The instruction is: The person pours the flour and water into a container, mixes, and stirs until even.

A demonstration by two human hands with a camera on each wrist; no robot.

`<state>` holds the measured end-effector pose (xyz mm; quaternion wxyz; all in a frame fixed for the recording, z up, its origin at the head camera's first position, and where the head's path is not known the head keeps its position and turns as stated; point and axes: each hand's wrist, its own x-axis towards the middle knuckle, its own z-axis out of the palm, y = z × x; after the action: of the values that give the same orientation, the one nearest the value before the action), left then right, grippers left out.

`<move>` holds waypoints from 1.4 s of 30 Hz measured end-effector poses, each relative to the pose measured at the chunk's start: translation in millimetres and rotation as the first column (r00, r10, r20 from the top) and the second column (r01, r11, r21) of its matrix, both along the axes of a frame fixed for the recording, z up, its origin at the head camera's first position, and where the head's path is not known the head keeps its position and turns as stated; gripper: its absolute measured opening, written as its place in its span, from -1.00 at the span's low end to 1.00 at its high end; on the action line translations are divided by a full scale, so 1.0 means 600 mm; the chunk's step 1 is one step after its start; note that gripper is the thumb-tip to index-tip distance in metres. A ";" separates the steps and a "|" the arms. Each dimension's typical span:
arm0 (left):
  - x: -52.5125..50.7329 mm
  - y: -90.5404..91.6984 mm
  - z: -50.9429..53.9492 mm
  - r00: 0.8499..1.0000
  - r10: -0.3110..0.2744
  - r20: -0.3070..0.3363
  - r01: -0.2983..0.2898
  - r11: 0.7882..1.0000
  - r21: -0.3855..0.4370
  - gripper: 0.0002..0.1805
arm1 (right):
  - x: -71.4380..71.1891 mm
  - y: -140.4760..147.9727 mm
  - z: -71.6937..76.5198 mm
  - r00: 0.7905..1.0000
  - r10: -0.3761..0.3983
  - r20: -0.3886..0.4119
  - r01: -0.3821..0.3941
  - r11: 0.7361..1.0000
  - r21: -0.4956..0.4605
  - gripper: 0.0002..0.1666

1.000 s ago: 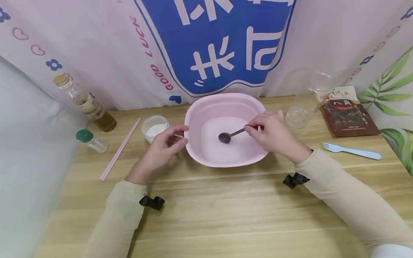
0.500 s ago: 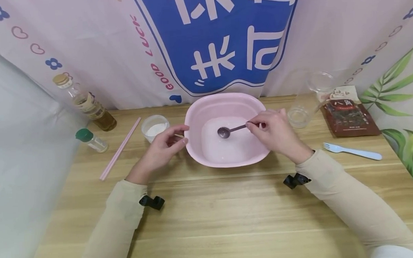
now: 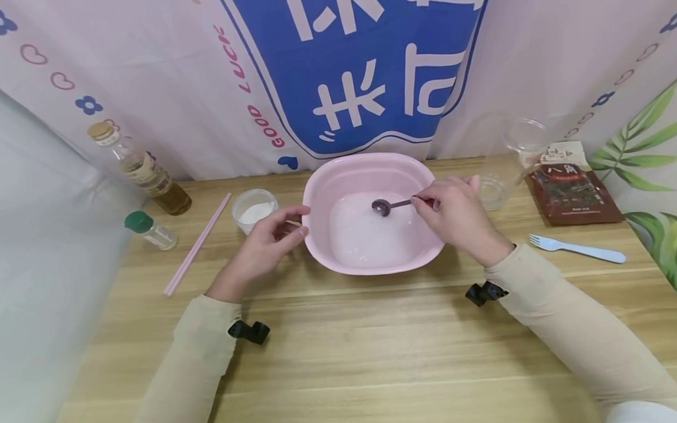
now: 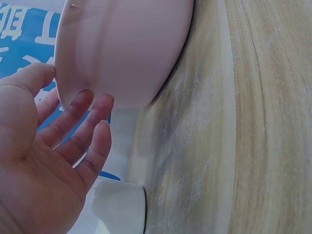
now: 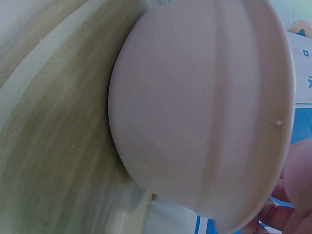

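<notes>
Spoon (image 3: pixel 392 204) in right hand (image 3: pixel 456 210), bowl aimed left, inside the basin (image 3: pixel 371 175)

The right hand pinches it by the handle's end, and here's the line that counts: the shaft runs nearly crosswise, reaching left from the right hand toward the left hand (image 3: pixel 265 239). Right is clearly the nearer. Does the bowl dip into what looks like pale liquid (image 3: pixel 356 242), or hang just over it? Can't tell; the basin's wall blocks the right wrist view.

Left hand, meanwhile: fingers loosely bent and spread, tips touching the basin's rim and outer wall, nothing wrapped in its grasp.

Now the edges! The basin's long axis also goes side to side, roughly along the spoon. Its right wall is just beside the right hand, its far wall near the bowl; the roomier water lies left and toward the person. Outside, a cup (image 3: pixel 254 209) of powder crowds the left hand, a clear tube (image 3: pixel 493 192) stands just beyond the right, and the fork (image 3: pixel 577 248) lies farther right.
</notes>
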<state>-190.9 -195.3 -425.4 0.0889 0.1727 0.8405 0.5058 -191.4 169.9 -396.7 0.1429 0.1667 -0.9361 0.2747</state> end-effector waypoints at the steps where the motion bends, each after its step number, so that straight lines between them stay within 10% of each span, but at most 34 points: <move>1: 0.000 0.000 0.000 1.000 0.000 0.001 0.000 1.000 0.000 -0.51 | 0.000 0.001 0.000 1.000 -0.002 0.000 0.002 1.000 -0.011 -0.85; 13: 0.002 -0.002 -0.001 1.000 0.007 0.000 -0.007 1.000 0.008 -0.51 | 0.016 -0.023 0.007 0.970 0.226 0.091 -0.203 0.957 -0.208 -0.92; 20: 0.003 -0.003 -0.002 1.000 0.009 0.001 -0.009 1.000 0.009 -0.51 | 0.023 -0.037 0.005 0.933 0.322 0.160 -0.302 0.943 -0.140 -0.93; 30: 0.002 -0.003 -0.002 1.000 0.007 0.000 -0.007 1.000 0.015 -0.52 | 0.012 -0.024 0.003 0.990 0.140 0.032 -0.140 0.990 0.014 -0.91; 42: 0.001 0.000 -0.002 1.000 0.003 0.008 -0.003 1.000 0.014 -0.52 | -0.007 -0.004 -0.004 0.995 0.037 -0.093 -0.025 0.992 0.126 -0.87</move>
<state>-190.5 -195.5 -426.8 0.0905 0.1702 0.8368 0.5125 -195.6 167.3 -399.2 0.1722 0.2028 -0.9409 0.2096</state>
